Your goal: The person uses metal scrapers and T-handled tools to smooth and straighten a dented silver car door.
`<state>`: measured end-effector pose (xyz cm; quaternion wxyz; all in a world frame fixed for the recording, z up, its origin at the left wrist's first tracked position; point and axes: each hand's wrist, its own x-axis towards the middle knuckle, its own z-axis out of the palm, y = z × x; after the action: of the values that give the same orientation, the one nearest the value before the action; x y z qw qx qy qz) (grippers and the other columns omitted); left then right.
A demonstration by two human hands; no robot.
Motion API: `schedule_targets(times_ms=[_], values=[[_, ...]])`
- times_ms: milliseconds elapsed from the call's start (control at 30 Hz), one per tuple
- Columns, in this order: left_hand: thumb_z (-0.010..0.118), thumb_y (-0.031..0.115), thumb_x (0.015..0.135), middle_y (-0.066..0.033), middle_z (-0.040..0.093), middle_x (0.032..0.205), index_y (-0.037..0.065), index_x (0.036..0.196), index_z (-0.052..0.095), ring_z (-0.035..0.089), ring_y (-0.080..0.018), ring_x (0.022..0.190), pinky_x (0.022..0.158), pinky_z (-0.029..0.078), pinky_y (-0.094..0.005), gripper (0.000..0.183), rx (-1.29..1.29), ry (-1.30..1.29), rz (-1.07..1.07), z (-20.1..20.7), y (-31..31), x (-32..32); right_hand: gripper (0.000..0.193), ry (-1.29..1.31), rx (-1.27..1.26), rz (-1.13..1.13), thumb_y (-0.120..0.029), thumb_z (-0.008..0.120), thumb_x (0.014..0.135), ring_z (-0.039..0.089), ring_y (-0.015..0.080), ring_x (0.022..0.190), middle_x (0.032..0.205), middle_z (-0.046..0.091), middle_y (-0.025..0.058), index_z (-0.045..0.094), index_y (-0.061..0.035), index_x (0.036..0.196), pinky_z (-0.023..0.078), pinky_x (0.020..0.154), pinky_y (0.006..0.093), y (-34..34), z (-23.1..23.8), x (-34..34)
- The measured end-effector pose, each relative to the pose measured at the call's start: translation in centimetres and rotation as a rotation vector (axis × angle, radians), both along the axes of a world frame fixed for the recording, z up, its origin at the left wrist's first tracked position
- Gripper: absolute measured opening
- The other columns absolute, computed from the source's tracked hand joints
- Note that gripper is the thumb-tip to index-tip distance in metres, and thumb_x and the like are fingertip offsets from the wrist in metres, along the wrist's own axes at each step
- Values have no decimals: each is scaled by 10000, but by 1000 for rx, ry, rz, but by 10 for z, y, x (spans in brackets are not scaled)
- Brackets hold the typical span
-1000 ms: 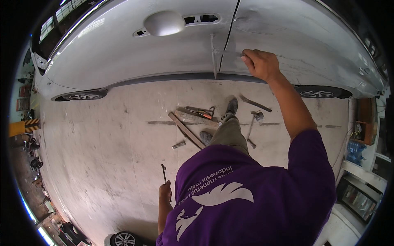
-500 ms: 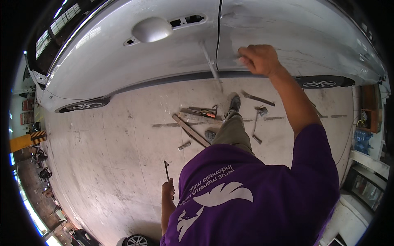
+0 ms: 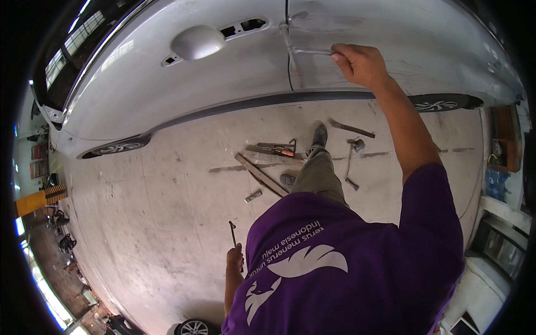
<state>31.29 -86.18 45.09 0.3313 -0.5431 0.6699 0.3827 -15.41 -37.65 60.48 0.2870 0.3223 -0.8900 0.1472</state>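
In my right hand [image 3: 360, 64], fingers closed round its handle, is a grey hammer [image 3: 312, 51] with a long, narrow head. The head, slightly blurred, lies over the dark seam between two panels of a silver car [image 3: 139, 72]; whether it touches the metal I cannot tell. Scratches and a dull patch mark the panel right of the seam. Low at my left side, my left hand [image 3: 234, 259] is wrapped round a thin dark rod [image 3: 233, 231] with a small bent tip, pointing towards the car and apart from it.
Between me and the car, wooden bars [image 3: 259, 174], an orange-handled tool [image 3: 287, 152], a short metal piece [image 3: 253, 195], a dark bar [image 3: 352, 128] and a long-handled tool [image 3: 350, 164] lie on the floor. A wheel [image 3: 194, 327] lies behind at left. A yellow post [image 3: 33, 204] stands far left.
The hammer and my right hand have moved up along the car, and the head now crosses the seam higher. My left hand has shifted slightly right and up with its rod.
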Motion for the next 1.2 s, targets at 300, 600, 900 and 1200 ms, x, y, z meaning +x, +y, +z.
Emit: schedule_targets(times_ms=[300, 600, 900, 1200], values=[[601, 426, 943, 13, 417, 551, 78, 847, 555, 393, -128, 399, 369, 323, -298, 364, -25, -145, -26, -2, 5, -15, 196, -3, -10, -8, -298, 613, 935, 610, 245, 557, 670, 637, 40, 665, -111, 911, 479, 505, 358, -6, 7, -1], [604, 414, 944, 21, 411, 544, 81, 851, 563, 387, -125, 396, 369, 313, -299, 349, 49, -18, -106, -18, -15, 9, 201, -12, -123, 42, -282, 599, 948, 624, 256, 564, 676, 656, 50, 670, -97, 916, 480, 500, 355, -9, 15, 1], [604, 421, 947, 24, 402, 537, 106, 790, 531, 374, -123, 389, 367, 299, -300, 359, 15, -34, -32, 4, 4, -12, 186, -49, -120, -20, -264, 602, 944, 620, 286, 573, 690, 662, 69, 685, -98, 923, 489, 517, 369, -17, 22, -11], [559, 365, 973, 18, 410, 559, 86, 869, 559, 379, -119, 411, 378, 303, -288, 298, 31, -42, -18, -12, 7, -9, 268, -190, -177, 24, -363, 576, 957, 632, 301, 598, 647, 625, 83, 667, -128, 869, 484, 527, 407, -27, 21, 8]])
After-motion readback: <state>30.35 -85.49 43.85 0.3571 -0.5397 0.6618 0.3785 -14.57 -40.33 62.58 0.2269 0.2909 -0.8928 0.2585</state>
